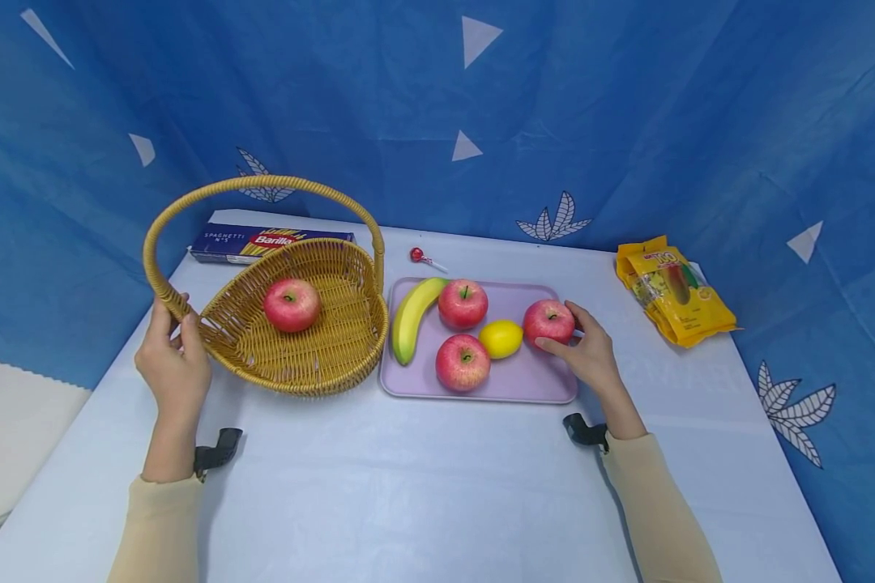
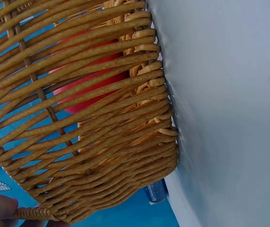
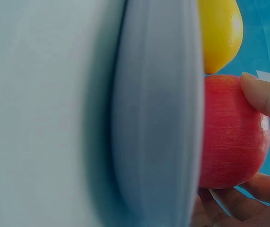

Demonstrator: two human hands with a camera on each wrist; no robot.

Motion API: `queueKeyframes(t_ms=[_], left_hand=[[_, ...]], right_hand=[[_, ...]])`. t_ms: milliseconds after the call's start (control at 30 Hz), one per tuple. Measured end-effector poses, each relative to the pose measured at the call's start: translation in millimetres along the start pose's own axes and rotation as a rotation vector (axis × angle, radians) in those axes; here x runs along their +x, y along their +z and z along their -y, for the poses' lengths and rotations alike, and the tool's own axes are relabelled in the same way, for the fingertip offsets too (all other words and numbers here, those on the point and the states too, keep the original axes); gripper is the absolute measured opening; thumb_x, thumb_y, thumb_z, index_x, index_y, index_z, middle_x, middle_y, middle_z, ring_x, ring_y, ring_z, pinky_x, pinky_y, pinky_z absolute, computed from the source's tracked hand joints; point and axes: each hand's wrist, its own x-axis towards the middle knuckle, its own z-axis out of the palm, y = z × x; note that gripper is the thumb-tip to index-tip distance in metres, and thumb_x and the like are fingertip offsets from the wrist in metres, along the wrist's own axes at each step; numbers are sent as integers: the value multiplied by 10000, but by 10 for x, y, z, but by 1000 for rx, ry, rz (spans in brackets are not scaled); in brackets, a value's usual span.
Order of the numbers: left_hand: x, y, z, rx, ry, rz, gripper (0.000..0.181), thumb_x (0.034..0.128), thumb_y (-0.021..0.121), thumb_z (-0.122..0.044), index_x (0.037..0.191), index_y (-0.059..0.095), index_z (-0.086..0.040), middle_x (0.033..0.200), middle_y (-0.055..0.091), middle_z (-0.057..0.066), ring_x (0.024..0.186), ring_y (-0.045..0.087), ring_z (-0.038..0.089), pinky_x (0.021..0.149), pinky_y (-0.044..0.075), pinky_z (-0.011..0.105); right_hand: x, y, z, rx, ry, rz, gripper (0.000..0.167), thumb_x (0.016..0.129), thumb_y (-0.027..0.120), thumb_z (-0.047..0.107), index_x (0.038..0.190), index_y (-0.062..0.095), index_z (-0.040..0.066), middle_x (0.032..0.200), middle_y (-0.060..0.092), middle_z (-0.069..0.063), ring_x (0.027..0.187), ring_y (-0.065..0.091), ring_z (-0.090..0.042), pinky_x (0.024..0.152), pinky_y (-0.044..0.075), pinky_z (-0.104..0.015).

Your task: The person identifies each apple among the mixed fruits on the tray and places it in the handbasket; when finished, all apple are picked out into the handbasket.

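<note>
My left hand point(image 1: 175, 356) grips the handle of a wicker basket point(image 1: 313, 356) at its left base. Inside the basket lies one red apple point(image 1: 292, 305), seen through the weave in the left wrist view. On the right, my right hand point(image 1: 589, 348) holds another apple point(image 1: 548, 321) between thumb and fingers, at the right end of a lilac tray point(image 1: 416, 387). The right wrist view shows the thumb on one side of this apple and fingers on the other. Also on the tray are a banana point(image 1: 412, 322), a lemon point(image 1: 501, 338), a rear apple point(image 1: 463, 304) and a front apple point(image 1: 463, 363).
Behind the basket lies a blue spaghetti box point(image 1: 226, 240). A red lollipop point(image 1: 417, 254) is beyond the tray. A yellow snack bag point(image 1: 674, 291) lies at the table's right rear. Blue curtain point(image 1: 379, 105) hangs behind the white table point(image 1: 408, 486).
</note>
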Motion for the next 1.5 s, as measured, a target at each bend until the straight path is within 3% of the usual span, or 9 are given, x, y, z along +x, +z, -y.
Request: queueKeyframes(t_ms=[433, 667, 867, 1067, 1233, 1333, 1500], left_hand=[[-7, -4, 2, 7, 0, 3, 362, 1036, 465, -227, 1371, 557, -126, 1304, 650, 52, 1155, 641, 268, 934, 517, 132], [-14, -3, 0, 2, -2, 6, 384, 1036, 463, -221, 1411, 529, -173, 1309, 644, 62, 1179, 628, 259, 959, 524, 176], [-6, -3, 0, 6, -7, 0, 365, 1035, 468, -230, 1376, 555, -135, 1306, 649, 53, 1166, 635, 261, 940, 516, 133], [-3, -3, 10, 4, -4, 0, 358, 1033, 472, -230, 1362, 565, -125, 1306, 651, 43, 1155, 641, 262, 925, 513, 116], [-3, -6, 17, 2, -6, -5, 363, 1032, 471, -227, 1371, 563, -137, 1302, 653, 52, 1168, 635, 254, 932, 527, 150], [0, -2, 13, -2, -5, -3, 361, 1033, 466, -234, 1364, 566, -131, 1298, 654, 61, 1172, 633, 246, 933, 534, 167], [4, 8, 12, -1, -4, 0, 362, 1036, 455, -248, 1361, 565, -132, 1300, 652, 58, 1179, 629, 238, 943, 541, 200]], right_hand=[[8, 24, -50, 18, -52, -64, 859, 816, 795, 267, 1504, 330, 48, 1476, 423, -215, 1306, 421, -368, 1086, 441, -546], [-15, 0, -8, 30, -13, -78, 867, 816, 792, 274, 1516, 321, 78, 1480, 416, -199, 1324, 399, -362, 1075, 451, -547], [-92, -80, 127, 50, -8, -110, 883, 814, 794, 303, 1528, 311, 112, 1490, 417, -171, 1335, 394, -340, 1063, 463, -547], [-249, -163, 329, 64, -97, -173, 857, 809, 800, 311, 1515, 347, 132, 1472, 462, -122, 1305, 426, -287, 1037, 491, -530], [-415, -158, 603, 119, -209, -193, 797, 805, 806, 273, 1483, 409, 144, 1442, 507, -55, 1252, 466, -191, 935, 527, -238], [-483, -102, 785, 192, -315, -167, 761, 801, 807, 187, 1462, 436, 113, 1421, 522, -53, 1224, 476, -151, 880, 495, -102], [-546, 73, 1088, 314, -462, -67, 749, 771, 807, 64, 1435, 461, 80, 1395, 533, -46, 1220, 480, -130, 887, 520, -115]])
